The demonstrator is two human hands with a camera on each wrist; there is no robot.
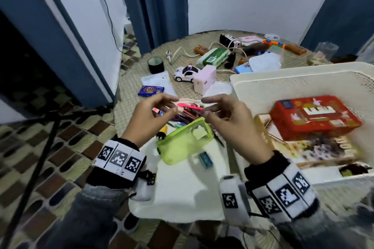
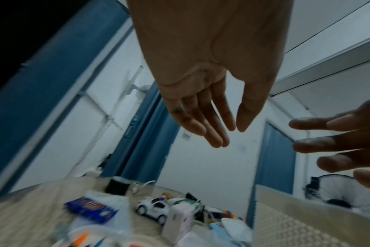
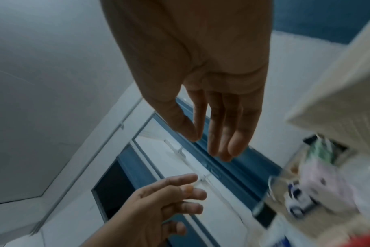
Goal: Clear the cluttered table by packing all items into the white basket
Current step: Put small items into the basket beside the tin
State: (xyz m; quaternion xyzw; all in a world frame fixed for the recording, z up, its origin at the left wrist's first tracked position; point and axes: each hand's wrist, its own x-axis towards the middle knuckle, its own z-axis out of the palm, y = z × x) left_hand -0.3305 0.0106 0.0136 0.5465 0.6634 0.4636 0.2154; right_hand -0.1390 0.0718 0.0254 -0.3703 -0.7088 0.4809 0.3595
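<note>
Item: loose pens and pencils (image 1: 187,114), a fanned heap at centre frame on the tabletop (image 1: 133,79), spilling from the mouth of a lime-green mesh pencil pouch (image 1: 183,143) that lies on white paper (image 1: 178,194).

Handling, as judged: light, stiff, round-bodied, apt to roll and scatter. Best gathered as a bundle across the middle of the barrels, or swept back into the pouch. The pouch itself looks soft and limp, so it should be taken by its body, mouth kept up, lest the contents slide out.

Grip: the left hand (image 1: 149,117) and the right hand (image 1: 228,121) hover just above the heap, facing each other. Both have fingers apart and loosely bent, holding nothing. The wrist views confirm empty palms.

Destination: the white basket (image 1: 261,87), right of frame, just beside the heap. It already holds a red box with a piano-key picture (image 1: 315,115) resting on flat printed packs. The box lettering is blurred.

Other stock on the tabletop:
- a toy police car (image 1: 186,74), upper centre
- a pink box (image 1: 204,82), touching the car
- a green wipes pack (image 1: 214,56)
- a dark cup (image 1: 155,64)
- a blue snack packet (image 1: 150,91), left of centre
- a small teal eraser (image 1: 205,159), on the paper below the pouch

Writing: none readable. The packet and wipes labels are too soft to make out. The wrist bands carry black-and-white square markers only.
</note>
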